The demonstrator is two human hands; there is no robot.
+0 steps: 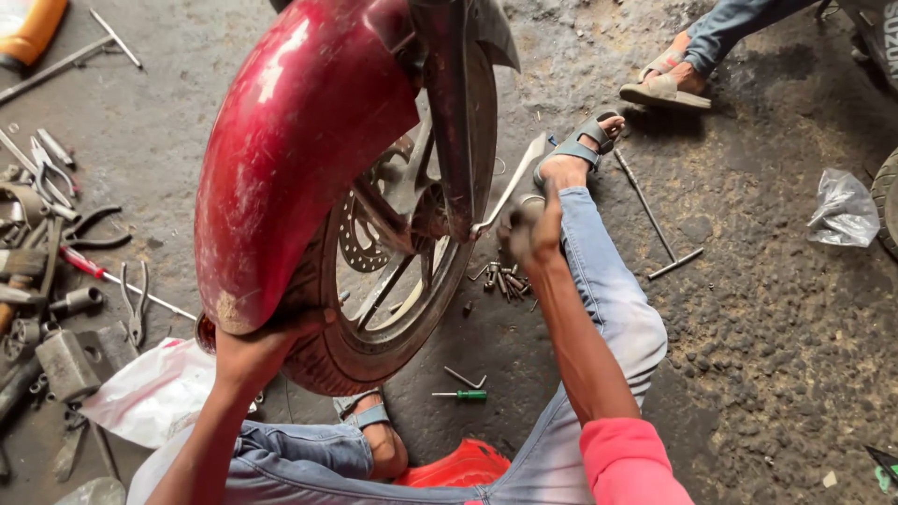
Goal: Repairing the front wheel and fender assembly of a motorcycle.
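Right hand [529, 232] fisted on wrench [510, 192] — long axis slants up-right; left hand [271, 341] grips tyre [327, 360].

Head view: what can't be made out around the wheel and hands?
- Left hand: fingers tucked under the red fender; grip hidden.
- Right hand: motion-blurred; hold on the wrench unclear.
- Axle: hidden behind the fork leg, where the wrench head meets it.
- Bolts on the floor: too small to count.
- Wheel: top hidden by the fender.
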